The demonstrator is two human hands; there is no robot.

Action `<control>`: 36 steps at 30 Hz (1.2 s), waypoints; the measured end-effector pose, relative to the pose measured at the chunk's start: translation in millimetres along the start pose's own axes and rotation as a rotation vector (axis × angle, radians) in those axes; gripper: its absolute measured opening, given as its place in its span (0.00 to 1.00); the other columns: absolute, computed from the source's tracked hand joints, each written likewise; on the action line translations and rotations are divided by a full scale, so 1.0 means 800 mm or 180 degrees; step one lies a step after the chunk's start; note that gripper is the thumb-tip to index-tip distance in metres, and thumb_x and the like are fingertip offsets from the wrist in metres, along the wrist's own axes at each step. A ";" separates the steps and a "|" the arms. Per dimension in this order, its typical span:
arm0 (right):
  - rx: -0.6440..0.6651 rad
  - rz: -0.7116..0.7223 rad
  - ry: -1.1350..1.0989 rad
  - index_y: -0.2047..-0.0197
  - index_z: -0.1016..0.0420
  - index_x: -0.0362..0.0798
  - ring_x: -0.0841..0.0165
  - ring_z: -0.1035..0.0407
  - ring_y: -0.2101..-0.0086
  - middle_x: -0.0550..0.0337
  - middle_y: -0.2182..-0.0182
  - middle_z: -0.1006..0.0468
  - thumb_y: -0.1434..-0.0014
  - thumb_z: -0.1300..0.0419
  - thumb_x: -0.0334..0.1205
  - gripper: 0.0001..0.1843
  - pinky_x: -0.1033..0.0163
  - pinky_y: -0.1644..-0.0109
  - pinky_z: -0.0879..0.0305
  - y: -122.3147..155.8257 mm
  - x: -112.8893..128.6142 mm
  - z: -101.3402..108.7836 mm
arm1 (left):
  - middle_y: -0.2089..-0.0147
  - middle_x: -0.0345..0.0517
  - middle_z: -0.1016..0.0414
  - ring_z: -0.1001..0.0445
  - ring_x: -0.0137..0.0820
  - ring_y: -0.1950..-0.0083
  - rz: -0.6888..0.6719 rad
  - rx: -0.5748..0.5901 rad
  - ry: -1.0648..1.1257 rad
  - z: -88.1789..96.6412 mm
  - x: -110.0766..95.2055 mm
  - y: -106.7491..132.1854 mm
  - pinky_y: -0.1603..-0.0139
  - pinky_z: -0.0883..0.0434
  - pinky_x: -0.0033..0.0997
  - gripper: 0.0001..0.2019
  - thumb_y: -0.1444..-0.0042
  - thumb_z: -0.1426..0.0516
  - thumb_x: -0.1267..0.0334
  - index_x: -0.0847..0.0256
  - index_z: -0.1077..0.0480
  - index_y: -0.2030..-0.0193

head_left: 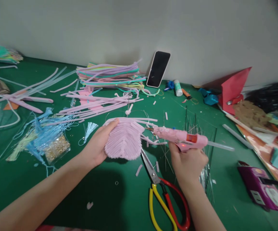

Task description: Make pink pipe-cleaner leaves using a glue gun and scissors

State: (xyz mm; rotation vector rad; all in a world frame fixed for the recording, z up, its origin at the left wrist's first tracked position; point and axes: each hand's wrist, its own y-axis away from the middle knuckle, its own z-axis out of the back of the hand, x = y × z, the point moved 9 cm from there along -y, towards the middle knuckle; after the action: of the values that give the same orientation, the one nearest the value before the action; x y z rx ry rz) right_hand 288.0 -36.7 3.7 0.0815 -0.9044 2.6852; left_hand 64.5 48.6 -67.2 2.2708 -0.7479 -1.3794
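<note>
Pink fuzzy leaf [126,141] held over worktop [81,192], left hand [96,148] grip pinching its left edge. Right hand [188,163] grip pressed round glue gun [181,137], nozzle at leaf's right edge. Appears mid-gluing; calls for steady nozzle.

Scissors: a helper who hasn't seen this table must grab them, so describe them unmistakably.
On the green table, look toward the near edge, just beside the right hand holding the pink glue gun. The scissors lie there, blades toward the pink woven piece; only they have one red and one yellow handle.
</note>
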 end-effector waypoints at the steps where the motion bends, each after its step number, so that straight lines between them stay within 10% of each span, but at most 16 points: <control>1: 0.0012 0.0009 0.0011 0.89 0.38 0.49 0.66 0.41 0.85 0.59 0.91 0.39 0.45 0.49 0.46 0.23 0.63 0.78 0.48 0.000 0.000 0.000 | 0.69 0.45 0.21 0.23 0.32 0.70 0.0000 0.0011 0.0003 0.000 0.000 0.000 0.71 0.25 0.26 0.08 0.42 0.43 0.62 0.63 0.25 0.65; 36: 0.0373 -0.0066 -0.0010 0.85 0.29 0.47 0.59 0.33 0.80 0.53 0.89 0.34 0.43 0.48 0.45 0.22 0.59 0.74 0.41 0.000 -0.003 -0.007 | 0.69 0.44 0.22 0.23 0.31 0.70 0.0026 -0.0047 -0.0018 0.001 0.004 -0.004 0.71 0.25 0.27 0.09 0.43 0.41 0.61 0.64 0.25 0.65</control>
State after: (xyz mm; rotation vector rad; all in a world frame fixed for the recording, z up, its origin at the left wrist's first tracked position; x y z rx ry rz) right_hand 290.7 -34.0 -1.6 0.1202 -0.7423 2.7178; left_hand 65.7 49.3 -71.7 2.2512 -0.7454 -1.3837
